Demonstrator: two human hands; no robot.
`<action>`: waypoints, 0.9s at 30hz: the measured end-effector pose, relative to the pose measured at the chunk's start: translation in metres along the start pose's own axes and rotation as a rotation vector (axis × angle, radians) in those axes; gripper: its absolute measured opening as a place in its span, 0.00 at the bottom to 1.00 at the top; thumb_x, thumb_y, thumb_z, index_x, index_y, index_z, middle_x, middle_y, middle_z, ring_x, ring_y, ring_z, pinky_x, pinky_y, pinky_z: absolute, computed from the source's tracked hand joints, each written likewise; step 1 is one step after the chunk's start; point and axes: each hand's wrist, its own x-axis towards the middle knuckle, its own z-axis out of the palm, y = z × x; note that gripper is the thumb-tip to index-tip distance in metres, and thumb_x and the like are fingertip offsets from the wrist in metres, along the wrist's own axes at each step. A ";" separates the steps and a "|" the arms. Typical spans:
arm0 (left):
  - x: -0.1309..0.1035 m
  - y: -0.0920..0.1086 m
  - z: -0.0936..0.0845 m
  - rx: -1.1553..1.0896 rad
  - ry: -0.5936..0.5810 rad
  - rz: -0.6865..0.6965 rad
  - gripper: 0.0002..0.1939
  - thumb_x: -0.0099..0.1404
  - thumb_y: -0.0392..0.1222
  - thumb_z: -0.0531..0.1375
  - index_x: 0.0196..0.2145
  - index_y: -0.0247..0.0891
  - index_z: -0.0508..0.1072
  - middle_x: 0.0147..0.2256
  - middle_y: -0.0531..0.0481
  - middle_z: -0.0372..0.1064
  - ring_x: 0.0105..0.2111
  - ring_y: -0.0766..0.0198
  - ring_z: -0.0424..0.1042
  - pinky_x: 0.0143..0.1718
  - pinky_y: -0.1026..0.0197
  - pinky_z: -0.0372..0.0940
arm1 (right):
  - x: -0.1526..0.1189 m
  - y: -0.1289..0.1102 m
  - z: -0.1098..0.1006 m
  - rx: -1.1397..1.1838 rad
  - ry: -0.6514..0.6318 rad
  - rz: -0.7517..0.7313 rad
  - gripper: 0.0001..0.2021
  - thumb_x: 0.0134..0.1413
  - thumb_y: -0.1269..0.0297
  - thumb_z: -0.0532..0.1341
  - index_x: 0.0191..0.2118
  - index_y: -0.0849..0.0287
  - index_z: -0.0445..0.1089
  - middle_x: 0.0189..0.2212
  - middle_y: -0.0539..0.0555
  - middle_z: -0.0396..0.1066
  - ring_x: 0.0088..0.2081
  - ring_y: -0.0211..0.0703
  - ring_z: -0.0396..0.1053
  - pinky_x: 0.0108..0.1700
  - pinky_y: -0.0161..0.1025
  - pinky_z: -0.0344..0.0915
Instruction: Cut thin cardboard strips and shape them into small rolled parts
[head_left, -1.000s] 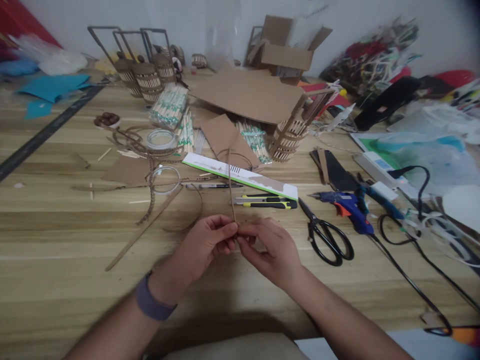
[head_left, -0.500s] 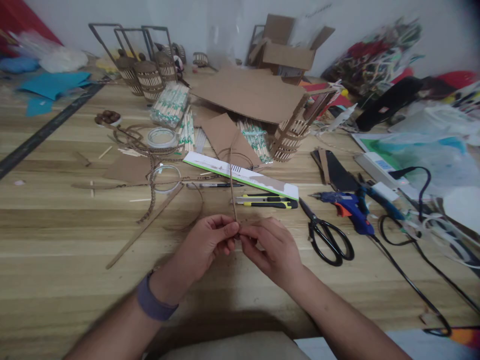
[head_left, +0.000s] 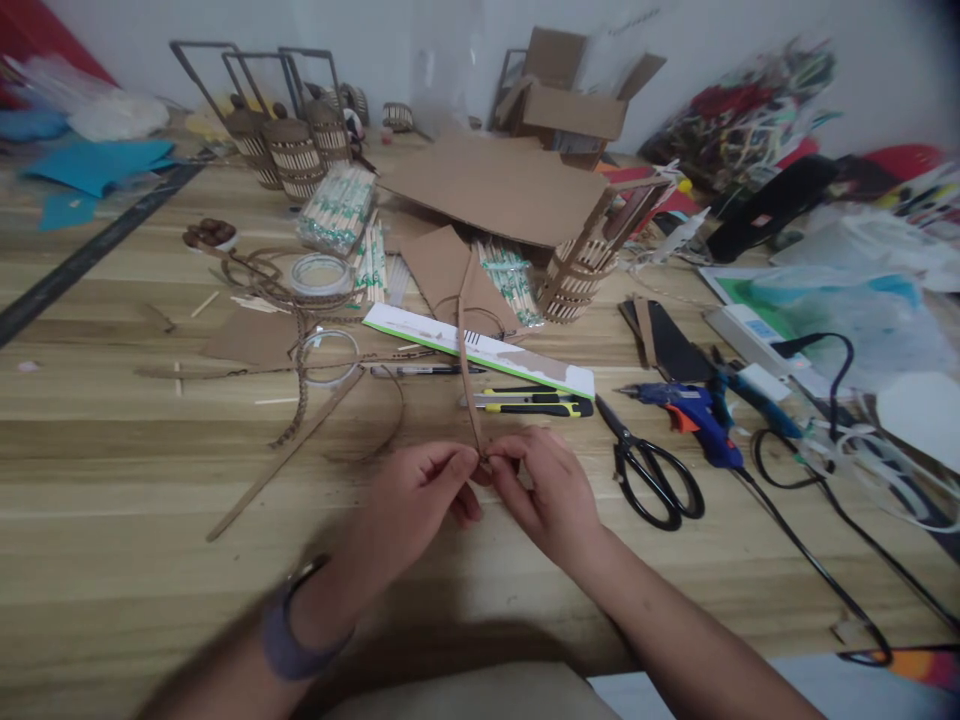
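A thin brown strip (head_left: 464, 370) rises from between my fingertips and runs away from me over a white and green card strip (head_left: 517, 364). My left hand (head_left: 412, 500) pinches its near end between thumb and forefinger. Right beside it, my right hand (head_left: 551, 490) is closed on the same end, its fingertips almost touching the left ones. A small folded or curled part of the strip shows below the fingertips, partly hidden by them. A yellow and black cutter (head_left: 536, 403) lies just beyond my hands.
Black-handled scissors (head_left: 651, 470) and a blue glue gun (head_left: 694, 415) with its cable lie at the right. Tape rings (head_left: 330, 358) and a long brown strip (head_left: 277, 465) are at the left. Behind stand a small woven bucket (head_left: 574, 280) and cardboard (head_left: 495, 185).
The brown strip has turned, so its flat side now shows wider. My left wrist has rotated and dropped slightly, and the curled part below the fingertips shows more.
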 end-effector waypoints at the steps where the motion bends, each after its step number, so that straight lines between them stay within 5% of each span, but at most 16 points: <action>1: -0.002 0.001 0.000 0.100 0.025 0.031 0.15 0.66 0.49 0.56 0.29 0.37 0.75 0.20 0.53 0.70 0.22 0.66 0.68 0.25 0.65 0.62 | 0.000 0.000 0.000 -0.003 0.006 -0.003 0.06 0.64 0.71 0.55 0.35 0.57 0.66 0.25 0.50 0.72 0.29 0.41 0.67 0.34 0.38 0.61; 4: -0.007 0.002 0.002 0.213 0.049 0.052 0.11 0.65 0.45 0.57 0.33 0.37 0.76 0.22 0.54 0.71 0.23 0.65 0.70 0.26 0.66 0.62 | 0.001 -0.001 0.000 -0.022 0.012 -0.029 0.06 0.64 0.71 0.55 0.35 0.57 0.66 0.25 0.50 0.71 0.29 0.42 0.67 0.34 0.38 0.61; 17: -0.005 -0.001 0.006 0.055 0.135 -0.042 0.07 0.57 0.39 0.57 0.27 0.38 0.74 0.17 0.57 0.68 0.19 0.68 0.67 0.23 0.67 0.62 | 0.000 -0.004 0.003 -0.045 0.036 -0.112 0.04 0.63 0.72 0.56 0.36 0.58 0.67 0.24 0.51 0.71 0.28 0.42 0.66 0.34 0.39 0.62; 27: -0.008 0.000 0.009 0.345 0.198 0.137 0.09 0.59 0.38 0.54 0.24 0.38 0.72 0.18 0.57 0.66 0.19 0.67 0.67 0.21 0.67 0.58 | -0.002 -0.005 0.002 0.068 0.019 -0.003 0.05 0.62 0.72 0.56 0.35 0.56 0.66 0.24 0.49 0.71 0.28 0.41 0.68 0.33 0.38 0.63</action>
